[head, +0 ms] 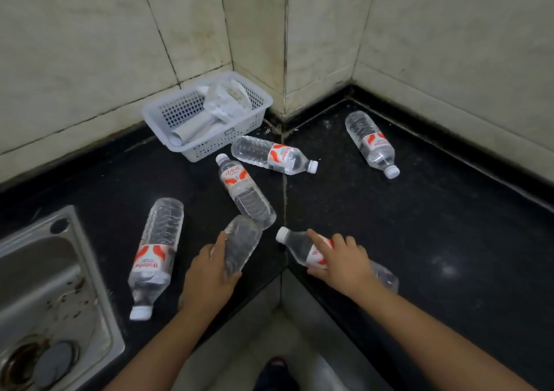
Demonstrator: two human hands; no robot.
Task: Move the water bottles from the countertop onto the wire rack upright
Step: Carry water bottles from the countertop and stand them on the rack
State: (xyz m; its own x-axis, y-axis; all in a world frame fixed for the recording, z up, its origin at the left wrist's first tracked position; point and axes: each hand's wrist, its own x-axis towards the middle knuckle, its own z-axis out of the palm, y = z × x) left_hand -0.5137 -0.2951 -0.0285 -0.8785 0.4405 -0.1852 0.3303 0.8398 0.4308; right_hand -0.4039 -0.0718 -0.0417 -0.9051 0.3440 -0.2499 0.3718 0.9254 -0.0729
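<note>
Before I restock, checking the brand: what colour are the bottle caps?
White, clearest in the head view on the bottle by the sink.

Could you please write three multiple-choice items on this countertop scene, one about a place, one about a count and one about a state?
1. Where does the white basket sit?
A. In the sink
B. In the wall corner
C. On the floor

2. How many water bottles are in view?
A. Four
B. Six
C. Eight

3. How do the bottles lie?
A. All upright
B. All on their sides
C. Half upright

Answers:
1 B, it sits on the black countertop against the tiled walls.
2 B, four lie free and one is under each of the hands, left hand and right hand.
3 B, none stands on its base.
</note>
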